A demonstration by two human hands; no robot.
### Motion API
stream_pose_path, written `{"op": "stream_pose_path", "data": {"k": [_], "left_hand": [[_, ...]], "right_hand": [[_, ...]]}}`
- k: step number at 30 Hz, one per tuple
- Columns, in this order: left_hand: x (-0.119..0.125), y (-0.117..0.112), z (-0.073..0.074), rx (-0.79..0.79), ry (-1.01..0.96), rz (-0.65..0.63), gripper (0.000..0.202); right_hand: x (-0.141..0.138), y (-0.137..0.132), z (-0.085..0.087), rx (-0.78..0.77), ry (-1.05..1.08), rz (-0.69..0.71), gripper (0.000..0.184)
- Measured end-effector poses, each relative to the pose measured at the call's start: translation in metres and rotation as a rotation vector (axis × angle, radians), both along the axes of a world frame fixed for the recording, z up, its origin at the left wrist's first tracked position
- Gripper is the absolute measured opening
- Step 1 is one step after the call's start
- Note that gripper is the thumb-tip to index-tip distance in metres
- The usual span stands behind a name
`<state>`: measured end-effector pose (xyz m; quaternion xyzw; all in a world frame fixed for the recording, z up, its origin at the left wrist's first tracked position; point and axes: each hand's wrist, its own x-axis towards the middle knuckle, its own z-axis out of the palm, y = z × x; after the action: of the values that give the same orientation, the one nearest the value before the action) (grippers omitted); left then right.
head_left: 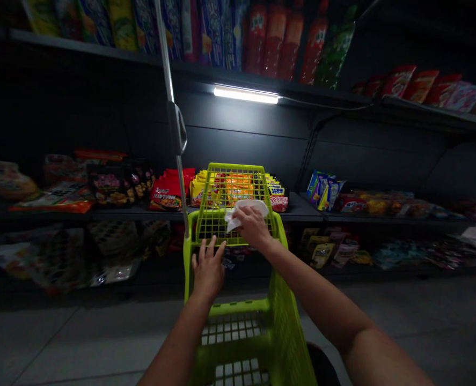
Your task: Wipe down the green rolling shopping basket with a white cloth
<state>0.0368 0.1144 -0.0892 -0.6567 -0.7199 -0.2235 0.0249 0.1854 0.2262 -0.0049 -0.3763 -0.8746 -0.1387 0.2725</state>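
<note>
In the middle of the head view stands a lime-green plastic shopping cart (288,316), with a raised grid panel (236,165) at its far end. My right hand (254,225) is closed on a white wipe (233,221), pressed against the lower half of that panel. Part of the wipe is hidden under the fingers. Nothing is held in my left hand (209,271); its fingers are spread near the panel's lower left edge, and I cannot tell if they touch it. A thin metal pole (169,69) rises from the cart's left corner.
Behind the cart runs a dark shelf (221,214) with red snack bags (167,190) and yellow ones. Bottles of red drink (276,43) stand on the shelf above, over a lit tube lamp (246,94). Snack packs (322,254) lie low on the right. Grey floor tiles (80,343) surround the cart.
</note>
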Motion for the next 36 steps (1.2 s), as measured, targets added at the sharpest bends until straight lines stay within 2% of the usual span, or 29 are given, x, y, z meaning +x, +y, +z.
{"op": "stream_pose_path", "data": {"k": [3, 4, 6, 8, 11, 13, 14, 16, 19, 21, 24, 27, 30, 34, 36], "left_hand": [[-0.004, 0.003, 0.001, -0.026, -0.006, -0.01, 0.071], [-0.005, 0.003, 0.0, -0.027, -0.006, -0.009, 0.07], [-0.008, 0.004, -0.002, -0.017, 0.004, -0.011, 0.068], [-0.01, 0.005, -0.004, -0.012, 0.021, -0.021, 0.068], [-0.009, 0.006, -0.006, -0.011, 0.032, -0.026, 0.072], [-0.006, 0.007, -0.006, -0.008, 0.036, -0.017, 0.074], [-0.004, 0.008, -0.006, -0.007, 0.038, -0.012, 0.075], [0.0, 0.009, -0.006, -0.002, 0.042, -0.025, 0.076], [0.002, 0.011, -0.006, -0.037, 0.027, -0.027, 0.081], [0.0, 0.011, -0.008, -0.059, 0.01, -0.007, 0.086], [-0.005, 0.011, -0.01, -0.038, 0.014, -0.019, 0.088], [-0.009, 0.009, -0.01, -0.035, 0.033, -0.037, 0.086], [-0.009, 0.009, -0.007, -0.032, 0.03, -0.036, 0.083], [-0.004, 0.007, -0.004, -0.011, 0.018, -0.025, 0.08], [-0.001, 0.007, -0.004, -0.007, 0.019, -0.024, 0.079]], "right_hand": [[-0.061, 0.023, -0.002, 0.091, -0.166, 0.289, 0.039], [-0.07, 0.033, -0.003, 0.108, -0.233, 0.356, 0.041], [-0.064, 0.054, -0.001, 0.126, -0.311, 0.39, 0.041], [-0.033, 0.072, 0.007, 0.119, -0.277, 0.265, 0.038], [0.024, 0.085, 0.027, 0.078, -0.057, -0.101, 0.031], [0.038, 0.085, 0.038, 0.061, 0.084, -0.267, 0.03], [0.033, 0.083, 0.042, 0.064, 0.126, -0.292, 0.03], [0.003, 0.078, 0.044, 0.1, 0.116, -0.222, 0.03], [-0.067, 0.075, 0.038, 0.189, -0.088, 0.053, 0.037], [-0.104, 0.078, 0.036, 0.23, -0.219, 0.194, 0.043], [-0.12, 0.091, 0.044, 0.251, -0.299, 0.264, 0.044], [-0.093, 0.109, 0.064, 0.22, -0.31, 0.176, 0.04], [-0.035, 0.124, 0.08, 0.177, -0.228, -0.075, 0.035], [0.05, 0.126, 0.083, 0.079, 0.017, -0.42, 0.031], [0.069, 0.12, 0.08, 0.063, 0.126, -0.487, 0.031]]}}
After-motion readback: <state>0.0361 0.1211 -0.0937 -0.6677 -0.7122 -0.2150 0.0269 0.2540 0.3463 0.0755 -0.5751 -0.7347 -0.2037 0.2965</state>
